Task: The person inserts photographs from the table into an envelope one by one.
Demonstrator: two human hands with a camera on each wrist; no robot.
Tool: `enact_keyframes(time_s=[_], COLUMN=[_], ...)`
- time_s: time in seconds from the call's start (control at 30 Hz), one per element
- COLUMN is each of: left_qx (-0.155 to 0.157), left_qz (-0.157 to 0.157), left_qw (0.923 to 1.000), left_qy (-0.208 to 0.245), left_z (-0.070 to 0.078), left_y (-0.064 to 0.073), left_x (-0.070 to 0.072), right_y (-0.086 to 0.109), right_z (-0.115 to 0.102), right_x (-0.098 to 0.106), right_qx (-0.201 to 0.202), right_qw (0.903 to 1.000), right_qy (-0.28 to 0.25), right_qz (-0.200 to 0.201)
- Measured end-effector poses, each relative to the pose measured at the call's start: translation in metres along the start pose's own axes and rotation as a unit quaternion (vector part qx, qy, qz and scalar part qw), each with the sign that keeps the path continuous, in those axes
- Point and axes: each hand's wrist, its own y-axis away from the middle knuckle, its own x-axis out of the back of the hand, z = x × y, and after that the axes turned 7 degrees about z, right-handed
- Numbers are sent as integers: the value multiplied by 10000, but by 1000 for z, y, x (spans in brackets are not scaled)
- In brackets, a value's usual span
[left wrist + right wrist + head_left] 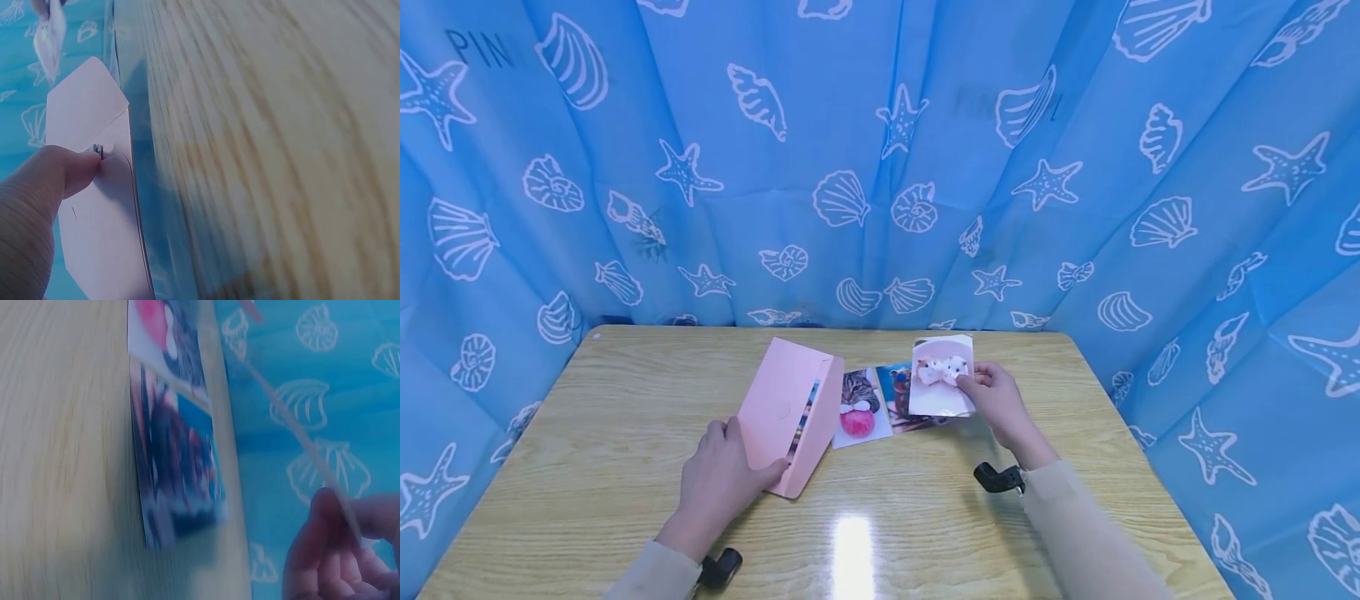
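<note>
My left hand point(718, 475) grips the near end of a pink envelope point(771, 392), which stands tilted over the table. Its flap is raised, and colourful pictures show in the opening. In the left wrist view my thumb point(59, 165) presses on the pale envelope point(103, 231). To the right, my right hand point(1002, 408) pinches a photo card point(942, 396) of two white stuffed animals by its right edge. Seen from the right wrist, that card point(300, 434) is nearly edge-on between thumb and fingers, above the other photos.
On the wooden table point(647, 392) lie a cat photo point(868, 396) with a pink ball and a darker colourful photo point(897, 408), side by side. The held card partly covers the darker one. A blue shell-patterned curtain point(850, 275) hangs behind the table.
</note>
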Motion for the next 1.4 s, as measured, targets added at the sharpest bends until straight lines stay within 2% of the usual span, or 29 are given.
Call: enact_keyframes(time_s=[0.37, 0.77, 0.97, 1.2, 1.4], left_qx=[24, -39, -45, -120, -141], left_qz=[-20, 11, -93, -47, -48], left_qw=[10000, 10000, 9999, 9998, 9998], left_qy=[-49, -71, -103, -147, -122], left_z=[2, 3, 6, 8, 9], left_y=[0, 0, -1, -2, -1], left_x=[-2, 0, -1, -1, -1], right_y=[17, 35, 42, 47, 50], right_z=[-17, -29, -31, -30, -26], right_x=[-40, -78, -96, -112, -121], right_qx=[279, 489, 716, 894, 928], right_qw=[9971, 9939, 9937, 9934, 9950], right_qy=[-698, -951, -836, -695, -320], right_qz=[-96, -250, -229, -194, -179])
